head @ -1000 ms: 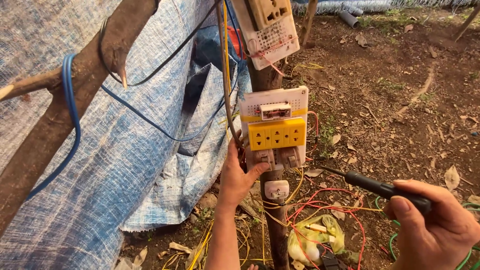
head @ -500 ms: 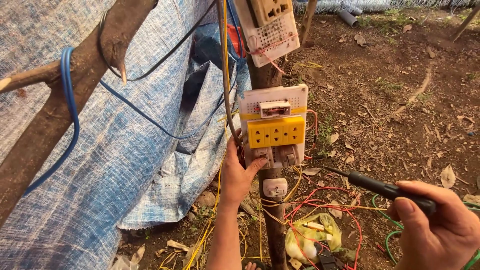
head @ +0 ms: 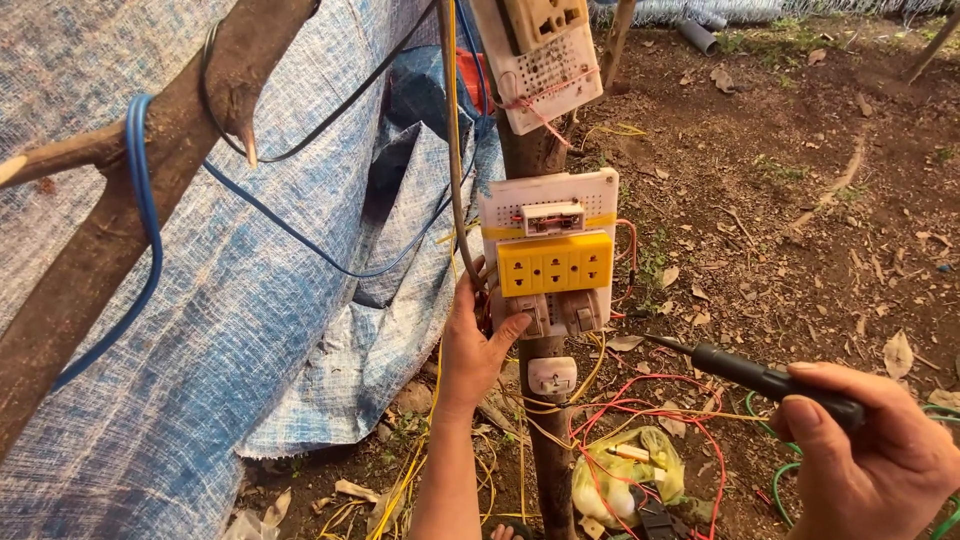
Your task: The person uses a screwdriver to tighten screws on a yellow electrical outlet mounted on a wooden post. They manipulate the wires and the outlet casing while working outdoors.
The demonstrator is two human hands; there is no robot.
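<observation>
A white perforated board (head: 548,205) with a yellow socket strip (head: 555,265) and white switches is fixed to a thin wooden post (head: 545,430). My left hand (head: 478,345) grips the board's lower left edge, thumb on the front beside a switch. My right hand (head: 880,460) holds a black-handled screwdriver (head: 760,380) at the lower right, its metal tip pointing left toward the board's bottom right corner and a little short of it. A second white board (head: 540,60) with a beige socket hangs higher on the post.
A blue woven tarp (head: 250,330) covers the left side behind a thick branch (head: 150,190) looped with blue cable (head: 145,230). Red and yellow wires (head: 640,420) and a yellowish plastic bag (head: 620,475) lie at the post's foot. Bare soil with dry leaves spreads to the right.
The view has shifted slightly downward. My left hand stays on the board's lower left edge, and my right hand keeps the screwdriver in nearly the same place.
</observation>
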